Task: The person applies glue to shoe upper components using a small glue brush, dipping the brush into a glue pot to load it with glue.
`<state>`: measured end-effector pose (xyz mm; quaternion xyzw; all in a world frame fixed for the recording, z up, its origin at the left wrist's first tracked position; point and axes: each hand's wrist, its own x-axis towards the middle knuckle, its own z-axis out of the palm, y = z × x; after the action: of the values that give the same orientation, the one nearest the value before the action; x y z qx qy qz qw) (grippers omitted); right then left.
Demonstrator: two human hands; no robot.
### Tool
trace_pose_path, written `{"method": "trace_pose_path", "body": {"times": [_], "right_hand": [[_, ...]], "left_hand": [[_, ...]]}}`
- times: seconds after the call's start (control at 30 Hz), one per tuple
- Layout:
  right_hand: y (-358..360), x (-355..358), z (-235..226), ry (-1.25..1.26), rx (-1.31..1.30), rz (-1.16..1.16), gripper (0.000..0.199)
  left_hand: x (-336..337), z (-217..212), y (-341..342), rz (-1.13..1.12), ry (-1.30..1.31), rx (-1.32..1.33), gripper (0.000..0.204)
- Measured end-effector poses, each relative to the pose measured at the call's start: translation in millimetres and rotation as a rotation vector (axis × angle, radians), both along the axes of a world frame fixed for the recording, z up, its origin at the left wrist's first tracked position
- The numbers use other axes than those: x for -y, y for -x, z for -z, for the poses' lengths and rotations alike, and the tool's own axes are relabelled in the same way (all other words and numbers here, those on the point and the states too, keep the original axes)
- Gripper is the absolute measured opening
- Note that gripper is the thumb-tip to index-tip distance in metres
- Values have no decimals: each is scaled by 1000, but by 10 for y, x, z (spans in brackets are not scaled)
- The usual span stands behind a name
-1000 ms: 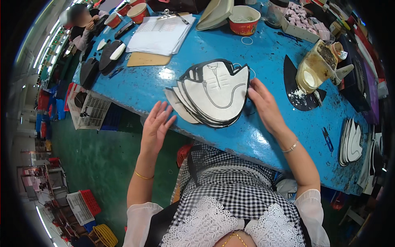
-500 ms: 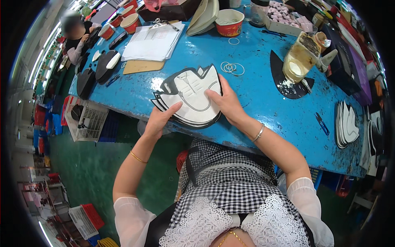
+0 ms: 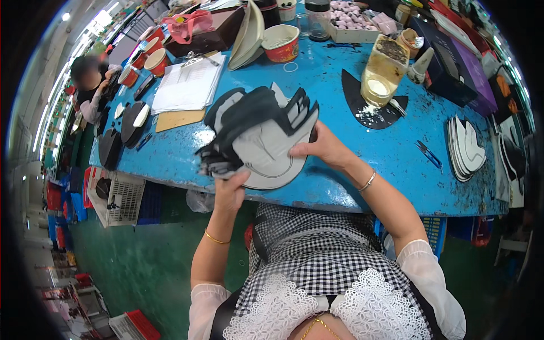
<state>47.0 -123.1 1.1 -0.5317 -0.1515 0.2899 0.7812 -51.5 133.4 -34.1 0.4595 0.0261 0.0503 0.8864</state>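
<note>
A stack of flat white-and-black cut pieces (image 3: 263, 150), which look like shoe uppers, is raised above the near edge of the blue table (image 3: 323, 187). The pieces are fanned apart and smeared by motion at the left and top. My left hand (image 3: 229, 190) grips the lower left corner, its thumb on the front. At the right edge my right hand (image 3: 330, 147) is closed on the stack, thumb across the face and fingers behind it. Another stack of similar white pieces (image 3: 466, 148) lies at the table's right, beside blue-handled thread snips (image 3: 429, 154).
A stained plastic container (image 3: 385, 68) rests on a black piece (image 3: 357, 96) dusted with white crumbs. Papers on a clipboard (image 3: 184, 85), a red-and-white tub (image 3: 280, 44) and a single white rubber band (image 3: 290, 67) lie farther back. Another person (image 3: 90, 85) sits at far left.
The stack has tilted and its pieces have spread, showing more black edges on top. My left hand has shifted slightly right and down. The group of rubber bands is now hidden behind the stack.
</note>
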Motion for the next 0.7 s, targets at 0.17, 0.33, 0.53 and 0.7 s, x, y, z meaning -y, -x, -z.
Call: {"method": "trace_pose_path", "body": {"times": [0.17,0.33,0.53,0.7], "right_hand": [[110,310,222,-8,403,-83,90],[175,470,370,109,461,-98,79],[757,837,105,5,208,254,88],[1320,1657,136,-115,-30,687,65]], "left_hand": [[123,-67,-122,177,-424,201,48],[-413,646,85,390,-388,49,48],[775,-265,93,128,-271,-142,77],[1276,-208,85,660,-567,11,72]]}}
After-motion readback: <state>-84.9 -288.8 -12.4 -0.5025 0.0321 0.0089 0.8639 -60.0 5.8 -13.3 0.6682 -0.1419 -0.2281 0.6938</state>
